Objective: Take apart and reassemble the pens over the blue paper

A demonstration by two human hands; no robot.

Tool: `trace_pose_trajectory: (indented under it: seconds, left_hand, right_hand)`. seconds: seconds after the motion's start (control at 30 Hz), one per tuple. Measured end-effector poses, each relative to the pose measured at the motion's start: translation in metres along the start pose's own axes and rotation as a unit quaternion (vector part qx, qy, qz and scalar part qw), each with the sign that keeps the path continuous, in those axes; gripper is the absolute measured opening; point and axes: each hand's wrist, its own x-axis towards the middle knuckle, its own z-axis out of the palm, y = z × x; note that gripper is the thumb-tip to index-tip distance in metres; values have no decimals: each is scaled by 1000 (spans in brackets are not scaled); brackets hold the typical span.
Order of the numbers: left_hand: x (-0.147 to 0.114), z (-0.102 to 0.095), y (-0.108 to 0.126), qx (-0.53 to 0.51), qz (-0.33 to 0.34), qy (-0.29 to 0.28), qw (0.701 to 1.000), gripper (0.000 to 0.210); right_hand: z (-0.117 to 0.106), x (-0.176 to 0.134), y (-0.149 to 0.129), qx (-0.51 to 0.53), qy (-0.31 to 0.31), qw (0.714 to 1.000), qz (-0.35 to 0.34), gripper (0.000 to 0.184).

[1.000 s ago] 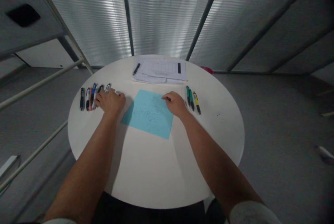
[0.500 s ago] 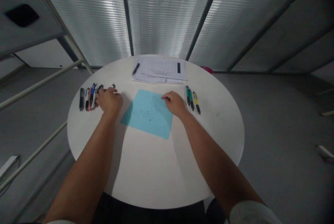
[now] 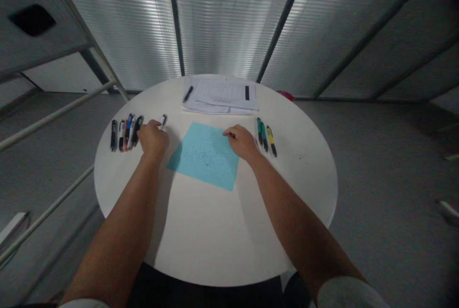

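Note:
My left hand [image 3: 153, 138] is closed around the lower part of a white pen [image 3: 164, 119], whose upper end sticks out past the fingers. Just left of that hand lie a black pen [image 3: 137, 130], a blue pen [image 3: 128, 128] and several others in a loose row. A blue sheet of paper [image 3: 201, 159] with handwriting lies between my hands. My right hand [image 3: 242, 140] rests at the sheet's upper right edge, fingers curled. A small dark tip [image 3: 232, 136] shows at its fingertips; the rest is hidden in the hand, so I cannot make out what it is.
Right of my right hand lie two green pens [image 3: 262, 134] and a yellow pen [image 3: 271, 141]. Stacked printed papers [image 3: 218, 95] with a black pen [image 3: 188, 94] on them are at the back of the round white table [image 3: 215, 241]. A metal rail [image 3: 57, 109] stands at the left.
My left hand and the white pen have moved slightly to the right, away from the row; more of the black pen shows. My right hand has hardly moved.

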Motion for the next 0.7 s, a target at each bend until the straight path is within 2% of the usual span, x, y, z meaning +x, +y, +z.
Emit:
trace_pose_trajectory:
  seconds: [0.07,0.13,0.2,0.3,0.43,0.53,0.7]
  left_hand:
    - [0,1,6,-31,45,26,998,31]
    - [-3,3,17,-78,97,20,992,27]
    - [-11,5,30,-123,154,-8,980,24]
    - [-28,12,47,-174,232,-81,954,19]
    - [-46,21,58,-210,308,-156,915,17]
    - [-50,24,59,-219,319,-165,907,16]
    - [-42,21,54,-215,272,-115,931,25]
  right_hand:
    - [0,0,0,9,6,1000,-8,30]
    - [0,0,-2,30,19,999,-13,30]
    - [-2,-1,-5,54,40,998,1,32]
    - [-4,-2,-9,98,68,992,41,34]
    - [-3,-1,-6,168,65,982,60,21]
    - [-1,2,-1,226,62,969,85,19]
    - [2,9,8,361,117,915,132,20]
